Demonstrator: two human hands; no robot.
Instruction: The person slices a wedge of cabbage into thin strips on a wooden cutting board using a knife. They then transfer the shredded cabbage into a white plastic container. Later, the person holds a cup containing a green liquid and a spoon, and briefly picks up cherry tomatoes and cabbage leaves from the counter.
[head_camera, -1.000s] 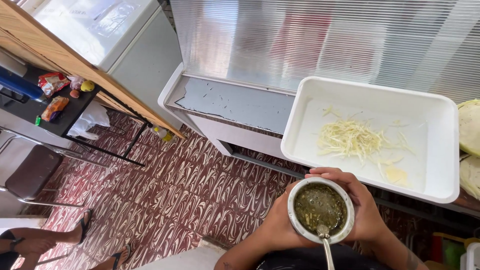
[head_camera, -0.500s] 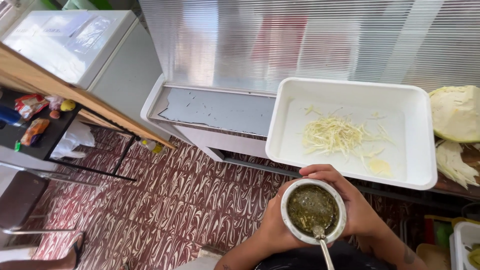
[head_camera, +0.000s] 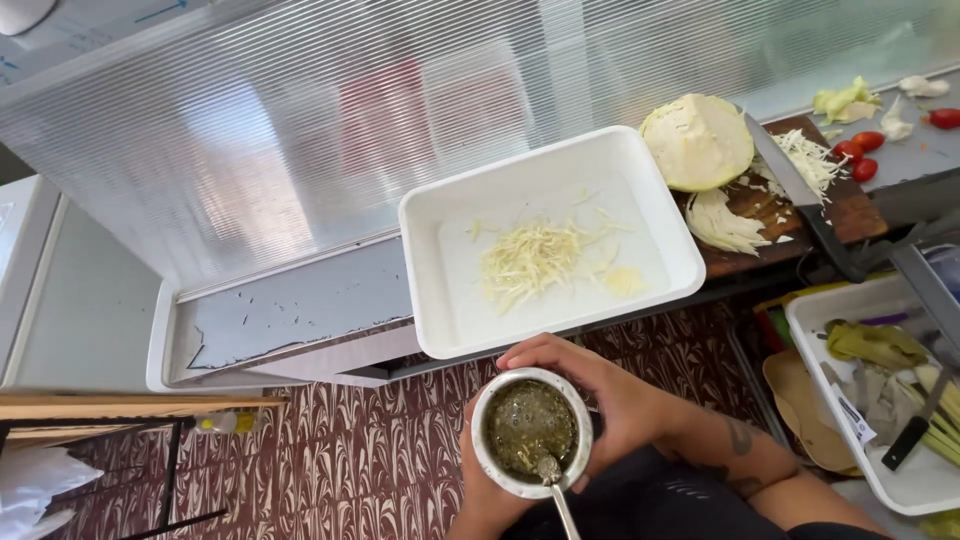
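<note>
Both of my hands wrap a round white cup (head_camera: 531, 432) of wet green herb with a metal straw (head_camera: 556, 490) standing in it. My left hand (head_camera: 478, 482) cups its left and lower side, my right hand (head_camera: 600, 392) its right side and top. The cup is held low in front of my body, just below the near edge of a white rectangular tray (head_camera: 545, 245) that carries a small heap of shredded cabbage (head_camera: 535, 258).
A halved cabbage (head_camera: 698, 140) and a large knife (head_camera: 800, 190) lie on a wooden cutting board (head_camera: 830, 205) to the right, with cherry tomatoes (head_camera: 858, 155) beyond. A white bin (head_camera: 880, 400) of scraps stands lower right. A ribbed translucent panel (head_camera: 300, 130) backs the counter. Patterned floor lies below.
The view has swung to the right, bringing the cabbage, board, knife and bin into sight. My hands still hold the cup in the same way.
</note>
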